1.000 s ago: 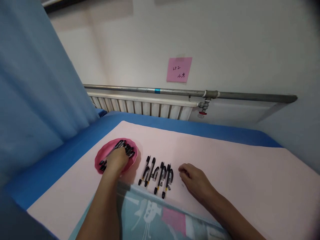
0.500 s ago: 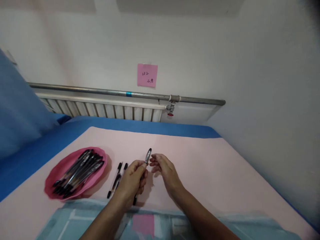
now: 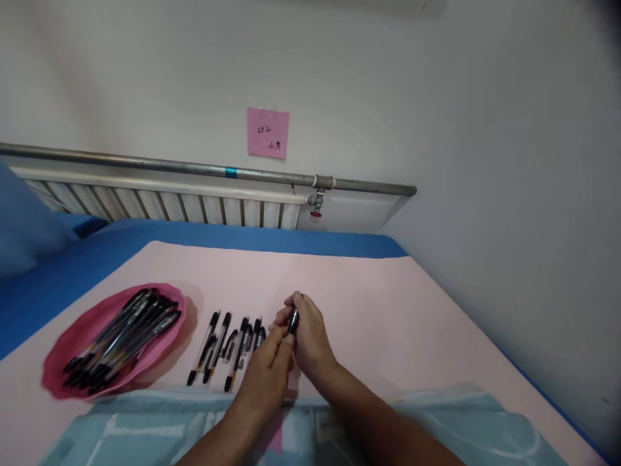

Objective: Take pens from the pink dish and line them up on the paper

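Note:
A black-capped pen (image 3: 294, 319) slants between my two hands, its upper part showing. My left hand (image 3: 270, 359) is closed round its lower part, which the fingers hide. Curled about the capped upper end, my right hand (image 3: 313, 333) has its fingers and thumb on the pen. Left of my hands, several clear-barrelled pens (image 3: 237, 356) lie in a row on the pink table surface. Loose black caps (image 3: 229, 345) lie among them. Part of the row is hidden behind my left hand.
A pink scalloped basket (image 3: 167, 349) heaped with pens (image 3: 123, 336) stands at the left. Light blue patterned cloth (image 3: 140, 430) covers the near edge. Behind the table are a white radiator (image 3: 160, 202), a metal pipe (image 3: 194, 168) and a wall with a pink note (image 3: 268, 133).
My right hand has come in from beside the pen and closed about its upper end. The view has shifted right, and more of the pen row shows.

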`<action>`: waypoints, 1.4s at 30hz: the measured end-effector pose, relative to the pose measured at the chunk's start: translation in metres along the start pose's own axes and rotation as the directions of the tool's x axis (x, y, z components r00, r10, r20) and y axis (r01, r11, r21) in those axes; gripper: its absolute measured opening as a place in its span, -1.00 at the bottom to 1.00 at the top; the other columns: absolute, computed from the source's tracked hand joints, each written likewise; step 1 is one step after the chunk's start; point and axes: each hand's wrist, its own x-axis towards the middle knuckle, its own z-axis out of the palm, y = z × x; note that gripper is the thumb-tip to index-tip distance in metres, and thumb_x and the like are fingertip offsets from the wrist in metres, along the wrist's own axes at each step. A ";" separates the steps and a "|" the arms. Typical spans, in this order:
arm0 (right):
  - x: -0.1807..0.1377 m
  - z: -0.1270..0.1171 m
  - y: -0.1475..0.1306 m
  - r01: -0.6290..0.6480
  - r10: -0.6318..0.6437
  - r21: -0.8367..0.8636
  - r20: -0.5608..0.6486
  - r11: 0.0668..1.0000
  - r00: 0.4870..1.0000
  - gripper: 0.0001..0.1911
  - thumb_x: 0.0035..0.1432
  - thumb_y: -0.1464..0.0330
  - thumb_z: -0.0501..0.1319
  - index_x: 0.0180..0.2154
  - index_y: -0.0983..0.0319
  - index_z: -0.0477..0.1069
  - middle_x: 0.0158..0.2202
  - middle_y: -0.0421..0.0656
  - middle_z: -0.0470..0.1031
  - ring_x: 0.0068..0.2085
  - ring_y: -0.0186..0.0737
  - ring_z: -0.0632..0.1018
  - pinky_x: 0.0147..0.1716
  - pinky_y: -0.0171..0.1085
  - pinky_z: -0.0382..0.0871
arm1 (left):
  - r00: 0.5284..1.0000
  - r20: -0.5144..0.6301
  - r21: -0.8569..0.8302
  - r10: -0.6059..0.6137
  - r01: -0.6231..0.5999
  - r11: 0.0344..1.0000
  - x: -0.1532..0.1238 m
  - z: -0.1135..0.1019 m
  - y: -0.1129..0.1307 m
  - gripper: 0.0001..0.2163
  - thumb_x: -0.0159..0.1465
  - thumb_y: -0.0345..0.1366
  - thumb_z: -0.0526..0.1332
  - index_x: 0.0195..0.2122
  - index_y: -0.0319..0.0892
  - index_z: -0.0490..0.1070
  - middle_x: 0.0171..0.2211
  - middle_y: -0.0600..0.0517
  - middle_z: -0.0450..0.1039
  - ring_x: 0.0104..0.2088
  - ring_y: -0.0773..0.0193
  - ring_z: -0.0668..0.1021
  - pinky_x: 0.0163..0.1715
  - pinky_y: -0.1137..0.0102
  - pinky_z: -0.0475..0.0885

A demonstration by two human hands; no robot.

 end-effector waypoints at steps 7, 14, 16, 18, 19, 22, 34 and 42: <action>0.025 -0.015 -0.014 0.094 -0.076 0.175 -0.103 0.980 0.992 -0.76 -0.01 0.17 0.15 -0.42 0.21 0.26 -0.54 -0.23 0.40 -0.53 -0.32 0.45 -0.54 -0.33 0.33 | 0.983 0.127 0.065 -0.131 0.123 0.990 0.005 -0.010 -0.001 -0.68 0.16 -0.09 0.04 -0.23 -0.19 0.39 -0.68 0.18 0.20 -0.70 0.44 0.22 -0.69 0.53 0.09; 0.029 -0.031 -0.031 0.017 -0.017 0.010 0.061 1.000 0.998 -0.83 -0.08 0.29 0.22 -0.50 0.25 0.29 -0.59 -0.32 0.28 -0.69 -0.53 0.17 -0.75 -0.45 0.03 | 0.992 0.094 0.152 -0.086 0.071 0.986 0.005 -0.017 0.012 -0.73 0.20 -0.11 -0.01 -0.26 -0.15 0.34 -0.70 0.23 0.09 -0.71 0.45 0.13 -0.70 0.53 0.01; 0.022 -0.025 -0.027 0.012 0.002 -0.116 0.118 0.993 0.993 -0.77 -0.09 0.25 0.25 -0.53 0.25 0.28 -0.62 -0.34 0.24 -0.71 -0.53 0.15 -0.76 -0.44 0.00 | 0.996 0.073 0.189 -0.042 0.027 0.982 0.004 -0.018 0.013 -0.74 0.21 -0.11 -0.02 -0.27 -0.13 0.34 -0.69 0.22 0.10 -0.69 0.43 0.16 -0.68 0.52 0.04; 0.016 -0.019 -0.022 0.035 -0.009 -0.203 0.126 0.979 0.992 -0.74 -0.13 0.23 0.29 -0.55 0.24 0.27 -0.68 -0.37 0.19 -0.72 -0.51 0.15 -0.76 -0.43 -0.01 | 0.999 0.051 0.235 0.004 -0.016 0.972 0.003 -0.019 0.013 -0.75 0.21 -0.11 -0.02 -0.28 -0.12 0.34 -0.69 0.21 0.12 -0.67 0.40 0.21 -0.64 0.50 0.07; 0.015 -0.017 -0.020 0.044 -0.017 -0.230 0.120 0.972 0.993 -0.74 -0.15 0.23 0.30 -0.55 0.24 0.27 -0.70 -0.38 0.16 -0.72 -0.50 0.15 -0.76 -0.43 -0.01 | 0.999 0.039 0.261 0.030 -0.039 0.964 0.003 -0.019 0.014 -0.76 0.21 -0.12 -0.02 -0.29 -0.12 0.34 -0.68 0.20 0.13 -0.65 0.39 0.23 -0.62 0.50 0.09; 0.013 -0.015 -0.018 0.041 -0.013 -0.245 0.115 0.969 0.993 -0.76 -0.15 0.25 0.30 -0.56 0.24 0.29 -0.73 -0.39 0.12 -0.72 -0.49 0.14 -0.75 -0.42 -0.01 | 0.996 0.012 0.319 0.086 -0.085 0.944 0.003 -0.020 0.016 -0.78 0.21 -0.14 0.00 -0.31 -0.11 0.34 -0.67 0.18 0.19 -0.61 0.36 0.29 -0.57 0.48 0.13; 0.010 -0.013 -0.022 -0.047 0.061 -0.072 0.214 0.996 0.975 -0.80 -0.07 0.26 0.25 -0.42 0.27 0.41 -0.65 -0.33 0.21 -0.70 -0.53 0.11 -0.74 -0.43 0.02 | 0.996 0.072 -0.007 -0.044 0.044 0.999 0.007 -0.018 0.012 -0.69 0.18 -0.01 -0.02 -0.37 -0.14 0.31 -0.72 0.23 0.07 -0.74 0.46 0.11 -0.73 0.53 0.00; 0.014 -0.015 -0.024 0.002 0.006 -0.069 0.124 0.998 0.992 -0.84 -0.12 0.32 0.28 -0.48 0.28 0.38 -0.52 -0.27 0.35 -0.70 -0.57 0.13 -0.75 -0.44 -0.02 | 0.987 0.114 -0.033 -0.116 0.120 0.992 0.004 -0.017 0.017 -0.71 0.17 -0.01 0.00 -0.41 -0.13 0.30 -0.75 0.24 0.06 -0.78 0.49 0.06 -0.78 0.54 -0.06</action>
